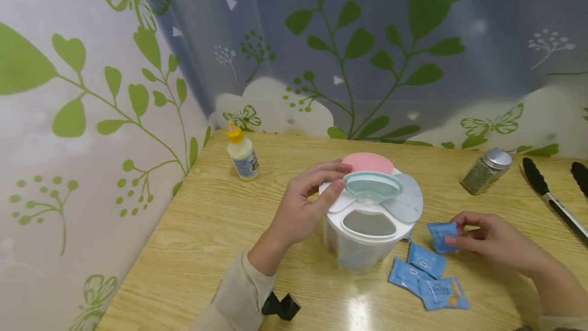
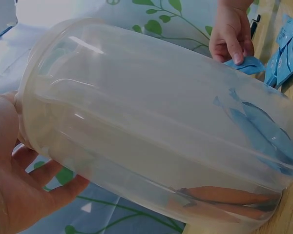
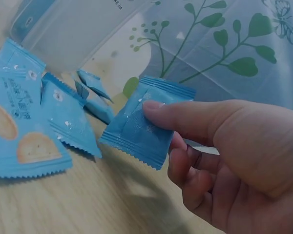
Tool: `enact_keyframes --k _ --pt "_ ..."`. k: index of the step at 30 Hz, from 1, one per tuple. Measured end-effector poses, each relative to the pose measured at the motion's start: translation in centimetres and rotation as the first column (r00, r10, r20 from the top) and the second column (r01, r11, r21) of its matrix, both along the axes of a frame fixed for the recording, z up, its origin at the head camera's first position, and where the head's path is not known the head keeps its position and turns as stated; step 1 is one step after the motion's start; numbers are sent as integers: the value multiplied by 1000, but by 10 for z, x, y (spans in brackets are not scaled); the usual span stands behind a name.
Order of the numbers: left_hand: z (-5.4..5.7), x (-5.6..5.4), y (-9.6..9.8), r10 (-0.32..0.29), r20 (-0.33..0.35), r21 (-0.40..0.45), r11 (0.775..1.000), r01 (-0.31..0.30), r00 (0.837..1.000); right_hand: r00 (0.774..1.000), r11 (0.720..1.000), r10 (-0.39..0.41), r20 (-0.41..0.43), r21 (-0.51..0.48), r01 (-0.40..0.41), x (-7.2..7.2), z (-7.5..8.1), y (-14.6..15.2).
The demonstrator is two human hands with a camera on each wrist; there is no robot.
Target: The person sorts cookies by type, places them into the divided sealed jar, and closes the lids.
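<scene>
A clear multi-compartment container [image 1: 358, 257] with a round white lid stands mid-table. Its teal flap [image 1: 373, 188] is raised, between a pink flap [image 1: 369, 162] and a pale grey one [image 1: 412, 198]. My left hand [image 1: 300, 206] holds the lid's left edge, thumb on top beside the teal flap. Through the wall, blue packets [image 2: 263, 131] and orange-brown pieces [image 2: 229, 196] show at the bottom. To the container's right, my right hand [image 1: 493, 241] pinches a blue snack packet [image 3: 144, 122] between thumb and fingers. Several more blue packets [image 1: 443, 292] lie on the table below it.
A small bottle with a yellow cap [image 1: 243, 155] stands at the back left. At the back right is a glass jar with a silver lid [image 1: 487, 170], and tongs [image 1: 558, 201] lie beyond it. A patterned curtain [image 1: 285, 91] borders the wooden table [image 1: 206, 249].
</scene>
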State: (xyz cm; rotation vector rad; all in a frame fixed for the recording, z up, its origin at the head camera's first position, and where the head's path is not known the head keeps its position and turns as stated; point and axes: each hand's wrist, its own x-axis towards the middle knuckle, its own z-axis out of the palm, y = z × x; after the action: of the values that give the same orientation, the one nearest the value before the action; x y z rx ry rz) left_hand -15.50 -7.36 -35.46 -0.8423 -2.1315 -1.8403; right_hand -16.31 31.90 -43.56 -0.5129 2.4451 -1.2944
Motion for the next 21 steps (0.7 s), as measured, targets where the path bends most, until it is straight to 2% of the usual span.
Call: enact_keyframes --k 8,13,21 --pt "0 0 -1 1 6 -10 1000 -1 1000 998 999 -47 -38 20 48 0 7 1" --pt "2 -1 1 17 5 -25 1000 -17 1000 999 998 -24 -40 -56 22 0 16 -2" --pt "0 0 0 -1 19 -5 1000 2 1000 999 992 -1 -38 -124 -3 9 29 -6"
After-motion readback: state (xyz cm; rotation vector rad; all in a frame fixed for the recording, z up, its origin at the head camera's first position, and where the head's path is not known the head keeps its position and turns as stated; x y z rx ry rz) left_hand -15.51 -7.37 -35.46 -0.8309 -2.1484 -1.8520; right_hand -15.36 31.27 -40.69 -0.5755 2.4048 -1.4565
